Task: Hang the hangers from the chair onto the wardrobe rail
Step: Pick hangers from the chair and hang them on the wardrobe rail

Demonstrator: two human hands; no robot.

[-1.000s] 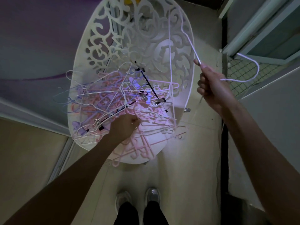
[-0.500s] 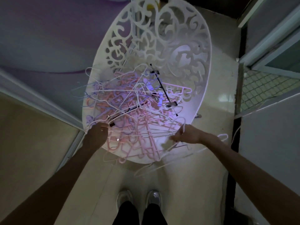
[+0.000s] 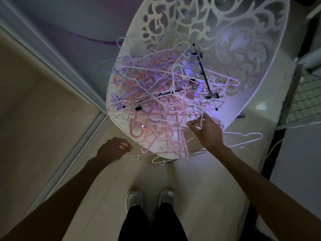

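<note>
**Hangers knotted together at the chair's front edge**

Hangers (image 3: 161, 103), pink, white, lilac and a few black clip ones, lie in a tangled heap on the seat of a white cut-out chair (image 3: 243, 40). The person stands right in front of it, shoes (image 3: 151, 197) on the pale tiled floor (image 3: 199, 180). The wardrobe rail is not in view, so none of the pile shows as hung.

The left hand (image 3: 112, 150) sits just off the front edge of the seat, its grip curled tight around a thin pink hanger (image 3: 147, 153) that runs along and below the chair's rim. The right hand (image 3: 208, 133) is at the near right side of the heap, fingers pinched on a thin white wire there; exactly which hanger that wire belongs to is hard to tell. Another pale hanger (image 3: 243, 138) juts out past the chair edge beside the right wrist, and a white one (image 3: 159, 160) hangs low off the front.

The risk is in the tangle. Hooks and bars are threaded through one another, so a straight pull on either hanger would likely drag its neighbours along and spill them over the rim, where several already overhang. Thin wire could also bend if it is yanked against a snag. Dim light makes the crossings hard to read, so a slow lift and a wiggle seem wiser than a tug.
</note>
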